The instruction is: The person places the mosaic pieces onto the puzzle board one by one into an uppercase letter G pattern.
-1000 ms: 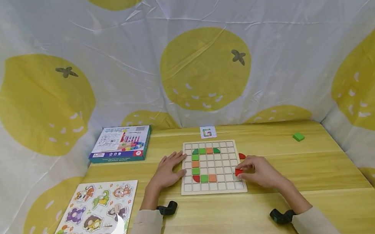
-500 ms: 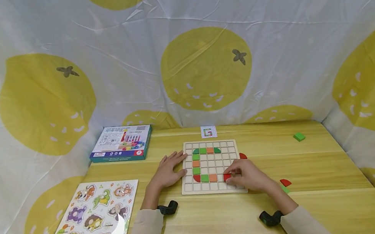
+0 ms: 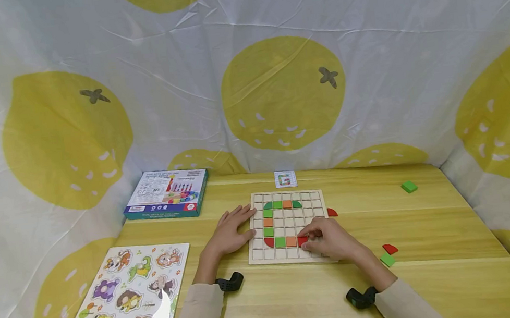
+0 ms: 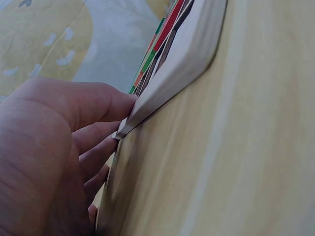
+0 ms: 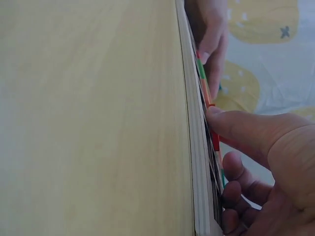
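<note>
A wooden grid board [image 3: 286, 222] lies mid-table, bearing green, orange and red tiles along its top row, left side and lower row. My right hand [image 3: 332, 238] pinches a red tile [image 3: 301, 241] between thumb and fingers, beside the orange tile [image 3: 291, 241] in the lower row. In the right wrist view the thumb lies on the red tile [image 5: 215, 141] close over the grid. My left hand [image 3: 231, 233] rests at the board's left edge with fingers spread; in the left wrist view its thumb touches the board's side [image 4: 162, 96].
Behind the board is a small pattern card [image 3: 285, 179]. Loose on the right are a red quarter-round tile [image 3: 332, 212], another red one [image 3: 390, 249], a green square [image 3: 387, 259] and a green piece [image 3: 409, 187]. At left sit a box [image 3: 164, 195] and an animal puzzle [image 3: 122, 300].
My right hand has carried the red tile leftward from the board's right edge to the orange tile, uncovering loose red and green tiles on the table. The left hand stays in place.
</note>
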Action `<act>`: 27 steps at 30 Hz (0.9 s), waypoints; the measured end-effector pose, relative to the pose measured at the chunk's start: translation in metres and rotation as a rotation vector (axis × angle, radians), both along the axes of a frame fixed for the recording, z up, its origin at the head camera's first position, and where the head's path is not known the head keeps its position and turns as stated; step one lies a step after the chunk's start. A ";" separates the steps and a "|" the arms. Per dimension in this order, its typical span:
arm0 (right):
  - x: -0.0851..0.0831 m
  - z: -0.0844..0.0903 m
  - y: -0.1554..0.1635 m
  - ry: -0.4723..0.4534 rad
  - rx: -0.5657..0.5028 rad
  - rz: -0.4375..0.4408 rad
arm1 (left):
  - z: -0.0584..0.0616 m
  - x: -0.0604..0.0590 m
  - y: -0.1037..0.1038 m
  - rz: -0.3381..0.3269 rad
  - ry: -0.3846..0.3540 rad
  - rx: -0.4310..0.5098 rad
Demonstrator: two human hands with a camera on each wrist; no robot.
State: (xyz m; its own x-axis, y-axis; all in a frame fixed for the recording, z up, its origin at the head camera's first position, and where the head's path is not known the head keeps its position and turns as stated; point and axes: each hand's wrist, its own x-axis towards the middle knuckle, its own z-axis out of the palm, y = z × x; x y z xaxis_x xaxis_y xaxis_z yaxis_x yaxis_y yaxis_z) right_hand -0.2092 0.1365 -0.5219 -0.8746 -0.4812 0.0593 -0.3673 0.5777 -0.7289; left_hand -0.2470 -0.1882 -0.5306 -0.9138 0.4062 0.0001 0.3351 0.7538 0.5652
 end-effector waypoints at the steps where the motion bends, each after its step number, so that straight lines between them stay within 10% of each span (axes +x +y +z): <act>1: 0.000 0.000 0.000 -0.004 0.002 0.000 | 0.000 0.000 0.000 0.002 -0.002 0.002; 27: 0.002 0.003 0.014 -0.045 -0.065 -0.051 | 0.000 0.001 0.000 0.006 -0.002 0.007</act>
